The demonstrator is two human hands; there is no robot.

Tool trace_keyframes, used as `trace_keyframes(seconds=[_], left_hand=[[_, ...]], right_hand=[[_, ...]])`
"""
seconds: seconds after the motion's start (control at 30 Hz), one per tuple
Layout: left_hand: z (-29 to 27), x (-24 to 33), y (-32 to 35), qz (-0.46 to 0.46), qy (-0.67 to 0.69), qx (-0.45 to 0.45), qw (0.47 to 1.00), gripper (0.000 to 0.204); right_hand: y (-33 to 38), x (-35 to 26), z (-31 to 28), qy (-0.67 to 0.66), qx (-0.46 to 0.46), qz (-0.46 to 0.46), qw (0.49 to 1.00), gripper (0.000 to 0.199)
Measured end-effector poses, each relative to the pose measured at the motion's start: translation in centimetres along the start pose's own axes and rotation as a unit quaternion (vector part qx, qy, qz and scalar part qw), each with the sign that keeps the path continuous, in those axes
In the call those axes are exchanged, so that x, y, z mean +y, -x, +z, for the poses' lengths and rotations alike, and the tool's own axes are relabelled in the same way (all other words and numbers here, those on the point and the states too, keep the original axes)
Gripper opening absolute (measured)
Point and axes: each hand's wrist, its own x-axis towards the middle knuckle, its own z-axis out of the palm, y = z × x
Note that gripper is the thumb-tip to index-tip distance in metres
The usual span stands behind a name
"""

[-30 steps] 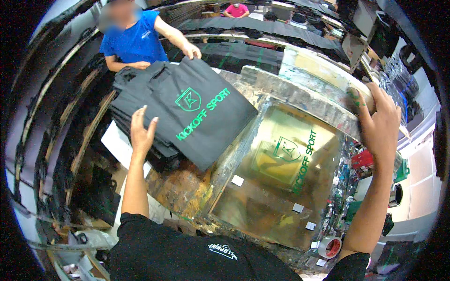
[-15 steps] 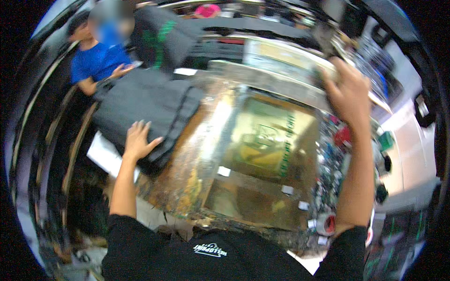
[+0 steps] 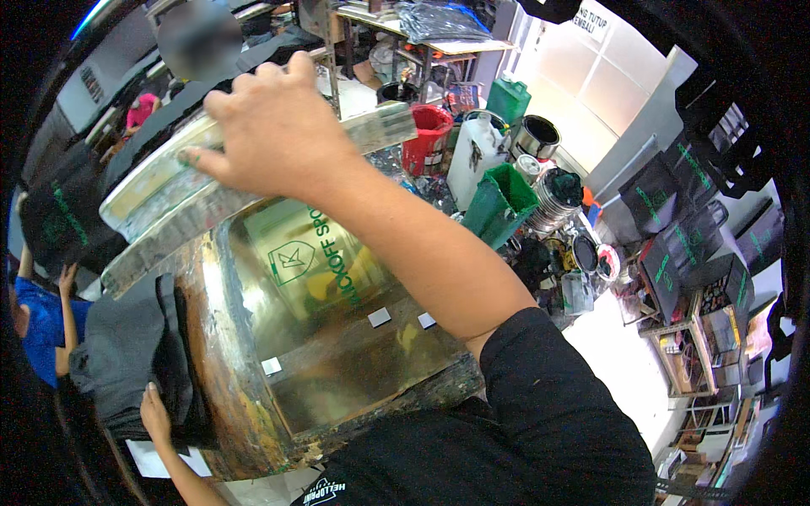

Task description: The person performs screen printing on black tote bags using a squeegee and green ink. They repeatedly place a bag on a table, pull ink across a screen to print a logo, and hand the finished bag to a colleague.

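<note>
My right hand (image 3: 274, 126) is closed over a paint-stained pale wooden frame (image 3: 160, 190), fingers over its top and thumb on its near side. Under it lies a shiny yellowish panel (image 3: 337, 337) with a green printed emblem and lettering. At the lower left, my left hand (image 3: 155, 415) is at the near edge of a black fabric bag (image 3: 126, 337) on a stack. Its thumb shows; the other fingers are hidden by the cloth, apparently gripping it. Small white squares (image 3: 380, 317) sit on the panel.
A co-worker in blue (image 3: 40, 325) at the left holds up a black bag with green print (image 3: 63, 211). Beyond my right arm stand a red bucket (image 3: 426, 139), a white jerrycan (image 3: 477, 160), a green container (image 3: 500, 207) and several paint cans. Printed black bags (image 3: 650, 198) hang at the right.
My view has swung to the right. My left hand, earlier spread flat on the black bag, is now at its edge. My right hand stays on the wooden frame. The co-worker now holds up the printed bag.
</note>
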Motion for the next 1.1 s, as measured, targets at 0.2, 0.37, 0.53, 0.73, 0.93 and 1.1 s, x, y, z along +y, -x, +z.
trace_keyframes(seconds=[0.2, 0.37, 0.53, 0.73, 0.93, 1.1], left_hand=[[-4.0, 10.0, 0.9, 0.206, -0.101, 0.047, 0.972, 0.046], [0.3, 22.1, 5.2, 0.228, 0.031, -0.006, 0.973, 0.041], [9.1, 33.5, 8.7, 0.378, 0.015, -0.128, 0.917, 0.076], [13.3, 40.6, 10.5, 0.510, 0.009, -0.090, 0.855, 0.115], [14.8, 45.8, 13.7, 0.544, 0.063, -0.063, 0.834, 0.117], [15.3, 46.5, 15.1, 0.528, 0.087, -0.061, 0.843, 0.116]], right_hand=[[-1.1, 0.7, 1.0, -0.009, 0.049, 0.000, 0.999, 0.055], [-0.9, 0.4, 0.1, -0.028, 0.010, 0.002, 1.000, 0.053], [-1.0, 0.2, 0.3, -0.003, -0.023, -0.006, 1.000, 0.055], [-0.9, -1.0, -2.7, -0.024, -0.075, -0.023, 0.997, 0.051], [-2.2, -1.3, -4.6, 0.002, -0.175, -0.007, 0.985, 0.061], [-1.5, -0.5, -3.1, -0.007, -0.106, -0.026, 0.994, 0.060]])
